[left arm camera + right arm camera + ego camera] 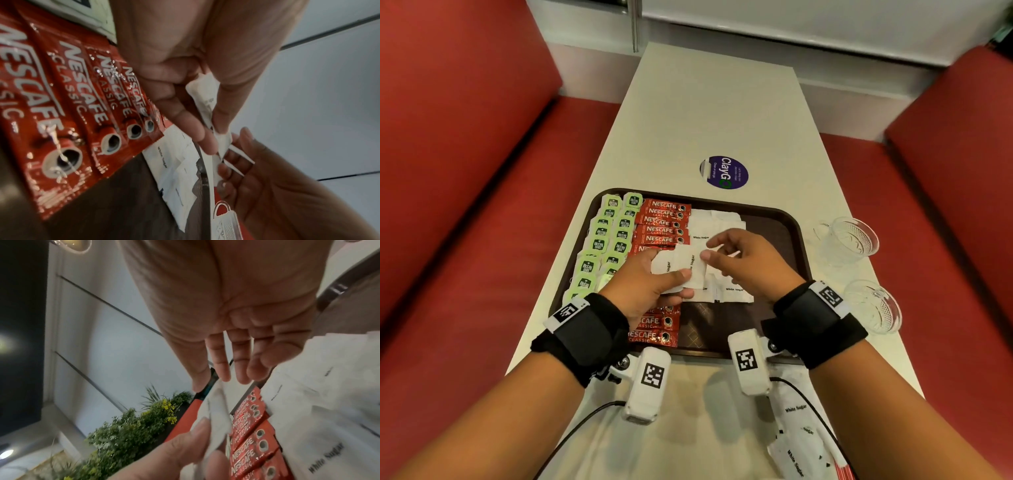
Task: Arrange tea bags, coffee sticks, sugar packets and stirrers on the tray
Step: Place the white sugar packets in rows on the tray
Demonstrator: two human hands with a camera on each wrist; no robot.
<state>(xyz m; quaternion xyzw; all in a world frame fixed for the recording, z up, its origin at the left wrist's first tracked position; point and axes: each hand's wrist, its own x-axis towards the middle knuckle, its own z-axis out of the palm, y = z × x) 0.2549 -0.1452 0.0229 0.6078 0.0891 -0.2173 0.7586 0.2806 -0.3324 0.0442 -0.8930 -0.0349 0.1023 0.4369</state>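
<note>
A brown tray (pixel 787 240) sits on a pale table (pixel 709 113) between red bench seats (pixel 465 144). On the tray, green tea bags (pixel 599 245) lie in two columns along its left side, and red coffee sticks (pixel 662 222) are stacked in a column just beside them. White sugar packets (pixel 717 222) cover the middle of the tray to the right of the coffee sticks.

Both hands hover over the middle of the tray. The left hand (pixel 650 284) grips a small bunch of sugar packets (pixel 678 270), thumb curled across the top and fingers underneath; the left wrist view shows the packets pinched between thumb and fingers. The right hand (pixel 750 260) reaches in from the right, its thumb and forefinger closing on the edge of one of those held packets, while its other fingers are loosely extended. Whether the right hand has a firm pinch on the packet is not clear.

More sugar packets (pixel 796 442) lie loose on the table near the person, below the right wrist. Two clear glass cups (pixel 849 240) stand on the table to the right of the tray. A round purple sticker (pixel 724 172) is on the table beyond the tray.
</note>
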